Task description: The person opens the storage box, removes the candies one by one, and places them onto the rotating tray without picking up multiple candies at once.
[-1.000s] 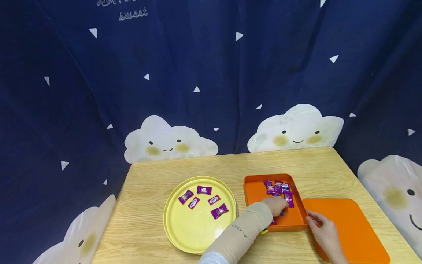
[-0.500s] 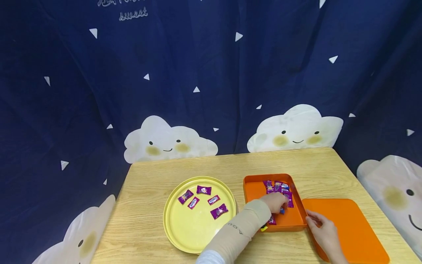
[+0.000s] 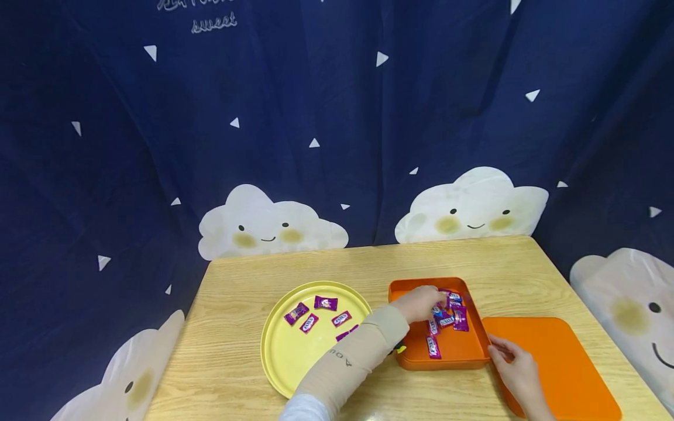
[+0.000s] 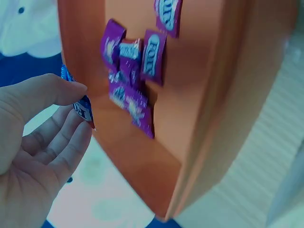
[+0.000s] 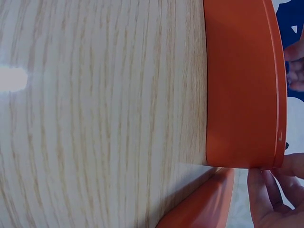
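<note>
Over the left part of the orange box, my left hand pinches a blue wrapped candy between thumb and fingers. The left wrist view shows it beside the box wall, level with the rim. Several candies lie inside the box: a cluster with purple wrappers and, nearer its front, a small pink-purple candy. At the box's right front corner, my right hand holds the wall, thumb at the rim and fingers against the outside.
A round yellow tray with several candies stands left of the box, partly covered by my left forearm. A flat orange lid lies on the wooden table at the right. Behind hangs a dark blue curtain with clouds.
My left hand has risen from among the candies and moved left and back, carrying the blue candy. More candies now show in the box. My right hand has stayed put.
</note>
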A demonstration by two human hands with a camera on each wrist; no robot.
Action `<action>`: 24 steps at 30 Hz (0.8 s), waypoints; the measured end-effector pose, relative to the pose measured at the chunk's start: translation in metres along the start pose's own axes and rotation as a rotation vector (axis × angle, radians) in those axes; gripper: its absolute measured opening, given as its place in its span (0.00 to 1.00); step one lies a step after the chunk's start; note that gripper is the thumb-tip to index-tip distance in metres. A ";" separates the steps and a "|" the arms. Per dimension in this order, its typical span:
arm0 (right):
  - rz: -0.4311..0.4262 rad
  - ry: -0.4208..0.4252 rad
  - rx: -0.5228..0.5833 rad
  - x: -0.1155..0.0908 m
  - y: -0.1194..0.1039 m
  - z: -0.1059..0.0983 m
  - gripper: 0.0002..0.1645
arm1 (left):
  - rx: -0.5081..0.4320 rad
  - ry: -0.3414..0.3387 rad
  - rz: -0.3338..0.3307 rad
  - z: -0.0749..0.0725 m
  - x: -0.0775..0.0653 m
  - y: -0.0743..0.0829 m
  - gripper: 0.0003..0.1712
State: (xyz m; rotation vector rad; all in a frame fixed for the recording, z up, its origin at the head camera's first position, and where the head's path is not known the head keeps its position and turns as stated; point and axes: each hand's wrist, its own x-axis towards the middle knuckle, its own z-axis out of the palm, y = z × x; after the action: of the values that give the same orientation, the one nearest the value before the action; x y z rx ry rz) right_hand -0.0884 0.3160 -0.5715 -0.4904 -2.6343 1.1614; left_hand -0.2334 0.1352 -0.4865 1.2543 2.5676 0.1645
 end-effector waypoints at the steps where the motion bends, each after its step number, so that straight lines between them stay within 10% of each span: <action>1: 0.006 -0.003 -0.007 0.000 -0.001 0.000 0.20 | -0.006 0.010 0.001 -0.002 -0.003 -0.003 0.20; 14: 0.058 -0.035 -0.012 -0.004 -0.021 -0.007 0.19 | -0.074 0.161 0.059 -0.009 -0.064 -0.052 0.15; 24: 0.045 -0.019 0.001 -0.006 -0.020 -0.009 0.19 | -0.153 0.210 -0.031 0.003 -0.120 -0.090 0.13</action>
State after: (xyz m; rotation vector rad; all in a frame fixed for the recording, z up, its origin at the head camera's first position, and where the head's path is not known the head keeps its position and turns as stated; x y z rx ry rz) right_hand -0.0847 0.3069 -0.5511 -0.5436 -2.6520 1.1864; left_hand -0.2307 -0.0148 -0.4853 1.1968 2.6863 0.5018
